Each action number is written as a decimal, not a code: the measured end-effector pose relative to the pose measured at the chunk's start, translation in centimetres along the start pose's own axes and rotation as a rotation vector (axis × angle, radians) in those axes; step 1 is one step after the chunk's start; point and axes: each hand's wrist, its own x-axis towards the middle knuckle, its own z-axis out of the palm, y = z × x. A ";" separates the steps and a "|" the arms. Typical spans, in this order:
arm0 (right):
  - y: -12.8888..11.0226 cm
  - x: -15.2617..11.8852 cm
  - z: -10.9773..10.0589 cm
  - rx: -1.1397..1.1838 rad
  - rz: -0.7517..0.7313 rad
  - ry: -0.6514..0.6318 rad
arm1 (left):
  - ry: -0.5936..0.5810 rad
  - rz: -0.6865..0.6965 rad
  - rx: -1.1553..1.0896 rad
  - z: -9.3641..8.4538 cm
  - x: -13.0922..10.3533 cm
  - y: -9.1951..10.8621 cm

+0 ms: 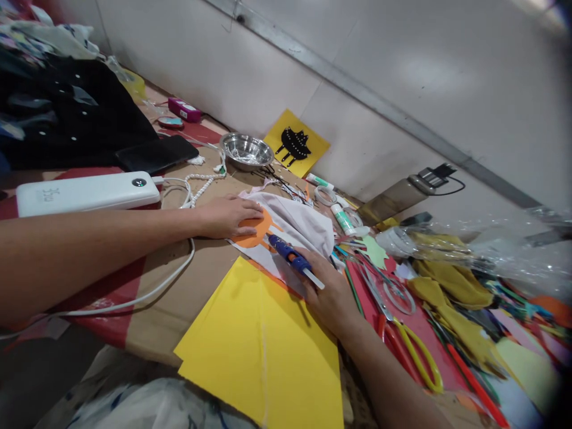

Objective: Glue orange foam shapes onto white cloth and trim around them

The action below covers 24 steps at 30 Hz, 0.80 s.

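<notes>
My left hand [230,217] lies with fingers stretched out on an orange paper piece [252,233], pressing it against a white cloth [295,215]. In my right hand [329,293] is a blue glue gun [289,252], with a white glue stick [313,279] poking out of its back end. The gun's nozzle points at the orange piece, close to its lower right edge; whether it touches I cannot tell. Yellow sheets [268,351] lie below the cloth, near my body.
A white power bank [89,193] with a cable sits on the left, near a black phone [157,154]. Behind are a steel bowl [246,150] and a yellow card [286,122] with a black shape. Yellow-handled scissors [413,351], a bottle [395,196] and scraps crowd the right.
</notes>
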 end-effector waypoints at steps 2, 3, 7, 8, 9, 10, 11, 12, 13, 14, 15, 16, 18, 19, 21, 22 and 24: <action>-0.1 0.0 -0.1 -0.010 0.000 -0.004 | 0.001 0.002 -0.004 0.0 0.0 0.0; -0.2 0.0 -0.2 -0.019 -0.001 -0.005 | 0.002 0.001 -0.003 0.1 0.0 -0.1; -0.3 -0.1 -0.4 -0.084 -0.039 -0.001 | 0.005 0.007 0.000 0.2 0.0 -0.2; -0.4 -0.2 -0.4 -0.111 -0.055 0.004 | 0.008 0.007 0.000 0.2 0.0 -0.2; -0.4 -0.2 -0.4 -0.142 -0.073 0.012 | 0.009 0.006 -0.001 0.2 0.0 -0.2; -0.5 -0.2 -0.4 -0.174 -0.089 0.017 | 0.009 0.003 -0.003 0.2 0.0 -0.2; -0.5 -0.2 -0.4 -0.205 -0.103 0.018 | 0.007 -0.001 -0.004 0.2 0.0 -0.1; -0.6 -0.2 -0.4 -0.232 -0.114 0.015 | 0.003 -0.004 -0.006 0.2 -0.1 -0.1; -0.7 -0.2 -0.4 -0.256 -0.123 0.010 | 0.000 -0.007 -0.009 0.1 -0.1 -0.1; -0.7 -0.2 -0.3 -0.276 -0.131 0.005 | 0.001 -0.007 -0.012 0.1 -0.1 -0.1; -0.8 -0.2 -0.4 -0.293 -0.138 -0.001 | 0.004 -0.004 -0.016 0.2 -0.1 -0.1; -0.9 -0.2 -0.4 -0.308 -0.145 -0.005 | 0.010 0.001 -0.021 0.2 -0.1 -0.1; -1.1 -0.2 -0.5 -0.334 -0.155 -0.008 | 0.022 0.013 -0.029 0.3 0.0 -0.2; -1.2 -0.1 -0.5 -0.344 -0.159 -0.007 | 0.023 0.015 -0.030 0.4 0.0 -0.3; -1.3 -0.1 -0.5 -0.359 -0.165 0.002 | 0.016 0.010 -0.027 0.3 0.0 -0.3; -1.3 -0.1 -0.5 -0.363 -0.167 0.004 | 0.009 0.008 -0.021 0.3 -0.1 -0.2; -1.4 -0.1 -0.5 -0.367 -0.167 0.005 | 0.006 0.009 -0.003 0.2 -0.1 -0.1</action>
